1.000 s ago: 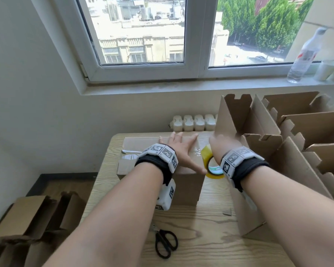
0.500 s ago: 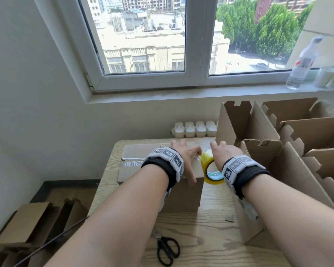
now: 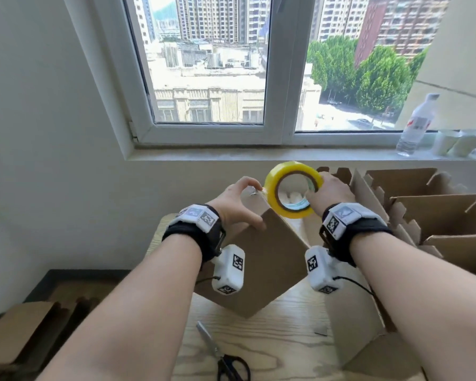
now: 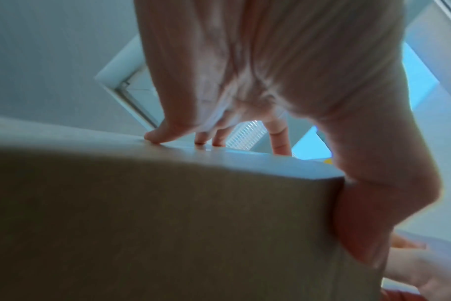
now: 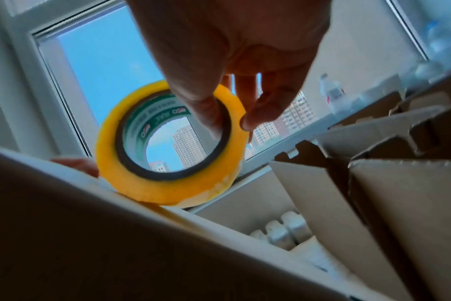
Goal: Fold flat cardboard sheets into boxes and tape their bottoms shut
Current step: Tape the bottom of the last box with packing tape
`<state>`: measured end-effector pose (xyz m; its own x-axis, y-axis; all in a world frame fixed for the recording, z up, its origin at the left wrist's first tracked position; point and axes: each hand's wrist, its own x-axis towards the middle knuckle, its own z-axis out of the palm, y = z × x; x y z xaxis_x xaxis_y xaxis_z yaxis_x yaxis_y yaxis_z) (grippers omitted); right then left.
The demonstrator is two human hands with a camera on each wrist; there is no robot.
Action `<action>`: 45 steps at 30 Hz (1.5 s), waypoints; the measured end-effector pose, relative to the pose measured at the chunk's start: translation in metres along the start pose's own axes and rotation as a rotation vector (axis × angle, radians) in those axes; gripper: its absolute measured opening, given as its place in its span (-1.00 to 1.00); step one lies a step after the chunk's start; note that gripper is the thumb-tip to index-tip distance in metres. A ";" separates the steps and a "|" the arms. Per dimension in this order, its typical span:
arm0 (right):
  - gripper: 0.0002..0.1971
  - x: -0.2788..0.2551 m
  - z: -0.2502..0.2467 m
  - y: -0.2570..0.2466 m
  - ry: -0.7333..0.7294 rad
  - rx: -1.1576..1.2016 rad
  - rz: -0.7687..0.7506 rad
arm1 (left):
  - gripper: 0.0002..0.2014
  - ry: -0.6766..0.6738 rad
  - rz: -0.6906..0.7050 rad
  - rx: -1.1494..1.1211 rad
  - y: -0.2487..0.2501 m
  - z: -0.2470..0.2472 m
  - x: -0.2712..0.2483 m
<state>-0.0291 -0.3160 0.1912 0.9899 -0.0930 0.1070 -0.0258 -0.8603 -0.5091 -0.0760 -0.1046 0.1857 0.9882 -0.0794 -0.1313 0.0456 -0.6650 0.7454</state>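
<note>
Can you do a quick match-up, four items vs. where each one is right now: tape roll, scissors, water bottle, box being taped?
Items:
1. tape roll
2. scissors
3. water bottle
4. box

Places:
A. on the windowsill
B. held by the right hand
C. flat on the table, near edge
D. tilted up, gripped by the left hand

Pairs: 1-B, 2-C, 3-A, 4-D

Black wristbands (image 3: 195,237) carry white camera modules (image 3: 228,269) with square-patterned markers.
</note>
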 end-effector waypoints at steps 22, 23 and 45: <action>-0.57 -0.026 0.051 -0.069 0.031 0.050 -0.501 | -0.47 -0.056 -0.166 -0.211 -0.081 -0.019 -0.025; -0.56 -0.030 0.057 -0.068 0.001 0.033 -0.510 | -0.50 -0.064 -0.176 -0.181 -0.088 -0.014 -0.025; -0.76 -0.018 0.071 -0.047 -0.149 0.009 -0.097 | -0.53 0.099 -0.319 -0.056 -0.104 0.001 -0.008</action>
<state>-0.0359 -0.2384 0.1526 0.9974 0.0659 0.0280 0.0709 -0.8572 -0.5100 -0.0884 -0.0355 0.1092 0.9322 0.2003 -0.3015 0.3599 -0.6029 0.7120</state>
